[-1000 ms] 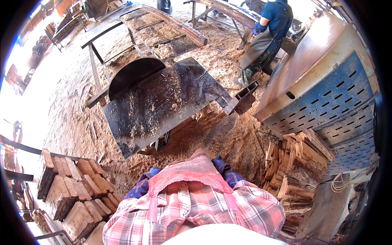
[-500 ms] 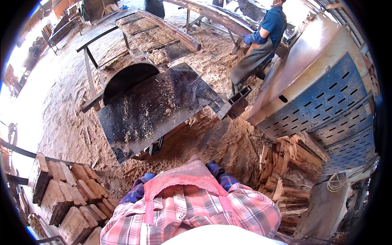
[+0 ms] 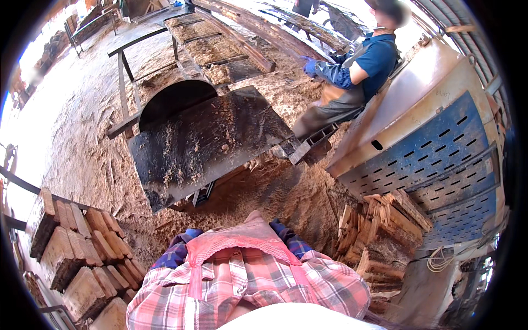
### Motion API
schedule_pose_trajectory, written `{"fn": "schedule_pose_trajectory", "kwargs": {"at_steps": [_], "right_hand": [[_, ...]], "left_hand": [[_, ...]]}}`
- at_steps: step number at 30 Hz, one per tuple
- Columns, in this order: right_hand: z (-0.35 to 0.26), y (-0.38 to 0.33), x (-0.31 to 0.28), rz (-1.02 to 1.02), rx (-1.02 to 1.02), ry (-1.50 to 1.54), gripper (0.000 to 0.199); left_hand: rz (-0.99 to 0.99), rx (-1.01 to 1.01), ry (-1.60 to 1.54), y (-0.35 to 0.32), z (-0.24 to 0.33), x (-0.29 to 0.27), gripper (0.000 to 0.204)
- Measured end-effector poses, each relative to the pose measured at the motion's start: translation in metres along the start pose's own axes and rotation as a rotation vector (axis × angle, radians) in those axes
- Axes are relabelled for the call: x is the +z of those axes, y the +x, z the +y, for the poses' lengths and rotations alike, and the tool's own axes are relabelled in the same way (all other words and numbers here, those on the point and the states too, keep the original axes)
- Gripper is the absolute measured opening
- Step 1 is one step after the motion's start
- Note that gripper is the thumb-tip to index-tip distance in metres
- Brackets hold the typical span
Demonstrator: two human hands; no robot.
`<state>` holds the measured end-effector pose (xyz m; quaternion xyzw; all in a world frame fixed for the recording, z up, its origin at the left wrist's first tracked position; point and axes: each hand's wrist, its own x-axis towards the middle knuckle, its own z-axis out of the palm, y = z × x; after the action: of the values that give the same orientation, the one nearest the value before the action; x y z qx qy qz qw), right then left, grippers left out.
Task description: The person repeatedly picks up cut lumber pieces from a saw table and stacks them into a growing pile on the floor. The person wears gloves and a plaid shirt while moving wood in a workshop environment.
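Note:
Both my forearms, in dark blue plaid oversleeves, go down in front of me at the sides of a pink apron (image 3: 242, 242). My hands are hidden beyond the apron's edge, so what they hold or touch cannot be seen. Ahead of me stands a dark metal table (image 3: 231, 148) with sawdust scattered over it. A black half-round plate (image 3: 173, 107) rises at its far edge. To the far right a co-worker (image 3: 379, 60) in a blue shirt and long apron leans over, a blue-gloved hand (image 3: 311, 67) beside a long log (image 3: 258, 27).
Stacked thick boards (image 3: 82, 247) stand close on my left. Split wood slabs (image 3: 390, 231) are piled on my right, below a blue slotted metal panel (image 3: 429, 154). A metal frame (image 3: 124, 66) and sawdust-covered rails (image 3: 203, 47) lie beyond the table. Sawdust covers the floor (image 3: 82, 148).
The co-worker has leaned and shifted left toward the table, with the gloved hands reaching further left. My view has shifted slightly; my arms stay in about the same place.

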<state>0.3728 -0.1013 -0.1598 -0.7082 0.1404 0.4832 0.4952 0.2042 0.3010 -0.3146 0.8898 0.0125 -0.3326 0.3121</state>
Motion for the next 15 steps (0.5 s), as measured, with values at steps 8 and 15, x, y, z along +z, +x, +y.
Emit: {"fn": "schedule_pose_trajectory", "kwargs": {"at_steps": [8,15], "right_hand": [[0.031,0.022,-0.016,0.038,-0.254,-0.241,0.029],[0.0,-0.017,0.015,0.077,0.016,0.133,0.047]], "left_hand": [[0.043,0.089,0.316,0.007,-0.001,0.007,0.026],[0.235,0.139,0.105,-0.026,0.007,-0.009,0.023]]}}
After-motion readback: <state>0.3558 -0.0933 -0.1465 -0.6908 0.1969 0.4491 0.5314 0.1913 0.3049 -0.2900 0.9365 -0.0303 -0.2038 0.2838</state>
